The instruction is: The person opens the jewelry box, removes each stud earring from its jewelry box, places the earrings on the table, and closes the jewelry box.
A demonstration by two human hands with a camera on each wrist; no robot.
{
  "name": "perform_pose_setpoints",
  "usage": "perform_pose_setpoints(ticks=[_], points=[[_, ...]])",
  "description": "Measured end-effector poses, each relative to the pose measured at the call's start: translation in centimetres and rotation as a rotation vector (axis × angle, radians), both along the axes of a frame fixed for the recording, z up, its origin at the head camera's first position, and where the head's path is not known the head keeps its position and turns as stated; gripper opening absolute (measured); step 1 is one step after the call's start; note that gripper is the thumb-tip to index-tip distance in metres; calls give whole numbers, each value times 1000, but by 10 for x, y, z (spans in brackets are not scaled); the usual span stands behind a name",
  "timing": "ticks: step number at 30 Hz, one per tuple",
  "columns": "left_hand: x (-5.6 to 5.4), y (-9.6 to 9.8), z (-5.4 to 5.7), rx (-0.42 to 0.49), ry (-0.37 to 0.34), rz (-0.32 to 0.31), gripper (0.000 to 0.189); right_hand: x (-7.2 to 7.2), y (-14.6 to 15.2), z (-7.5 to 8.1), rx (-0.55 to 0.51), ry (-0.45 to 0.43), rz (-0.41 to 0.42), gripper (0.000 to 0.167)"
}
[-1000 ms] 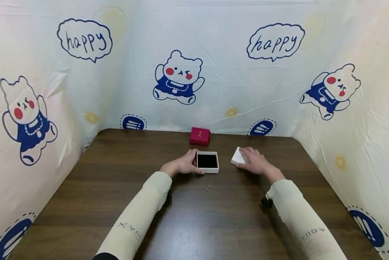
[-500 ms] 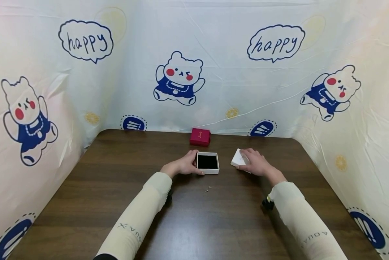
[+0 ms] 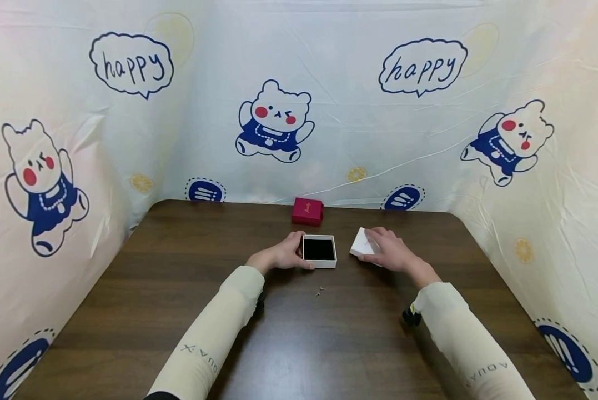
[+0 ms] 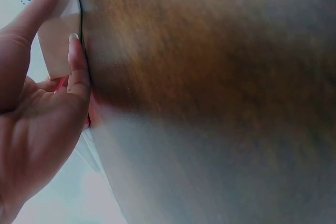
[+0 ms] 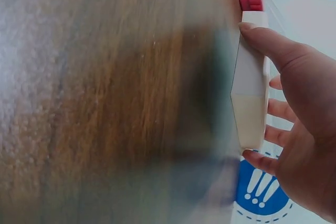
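In the head view, a small open white box (image 3: 321, 264) with a black lining lies on the wooden table (image 3: 299, 344). My left hand (image 3: 284, 251) holds it by its left side, the thumb along the near left corner. The left wrist view shows this thumb and the fingers around a corner of the box (image 4: 54, 38). To the right, my right hand (image 3: 391, 251) grips a white box lid (image 3: 361, 244), which sits at an angle. Thumb and fingers span the lid (image 5: 249, 77) in the right wrist view. A gap separates box and lid.
A red box (image 3: 306, 211) with gold lettering stands at the table's back edge, behind the white box. Two tiny silvery pieces (image 3: 321, 288) lie in front of the white box. A printed curtain (image 3: 328, 139) hangs around the back and sides.
The lid has turned a little and shifted slightly left with my right hand, towards the white box. My left hand and the box keep their place.
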State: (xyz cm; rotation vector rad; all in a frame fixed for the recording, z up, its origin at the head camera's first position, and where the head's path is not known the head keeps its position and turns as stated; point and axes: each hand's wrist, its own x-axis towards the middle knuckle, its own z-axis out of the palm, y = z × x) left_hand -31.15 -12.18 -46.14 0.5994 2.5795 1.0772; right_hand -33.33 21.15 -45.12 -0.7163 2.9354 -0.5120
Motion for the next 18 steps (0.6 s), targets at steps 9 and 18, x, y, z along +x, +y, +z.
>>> perform_pose_setpoints(ticks=[9,18], points=[[1,0,2,11,-5,0,74,5,-4,6,-7,2,9,83],[2,0,2,8,5,0,73,8,-15,10,-24,10,11,85]])
